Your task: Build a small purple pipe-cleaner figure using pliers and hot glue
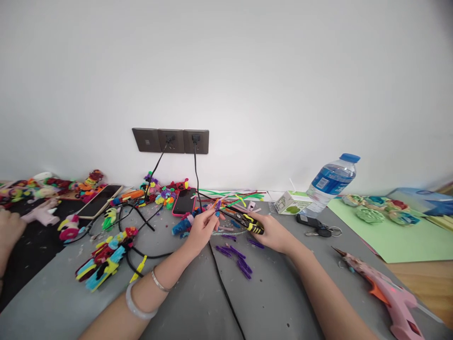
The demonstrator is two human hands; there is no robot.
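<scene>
My left hand (202, 227) is closed in a pinch on a purple pipe cleaner (218, 205), whose tip sticks up above the fingers. My right hand (272, 232) grips pliers (253, 225) with yellow and black handles. Their jaws point left, close to my left fingertips; whether they touch the pipe cleaner I cannot tell. Below the hands, several short purple pipe cleaner pieces (238, 257) lie loose on the grey table mat (269, 302). Longer green and other coloured pipe cleaners (230, 193) lie behind the hands, partly hidden.
A water bottle (331, 182), a drink carton (292, 202) and keys (320, 227) stand or lie right of my hands. A pink glue gun (385, 293) lies nearer. Pipe cleaner figures (106, 259), phones (101, 200) and black cables (226, 288) occupy the left. Another person's hand (10, 231) is at far left.
</scene>
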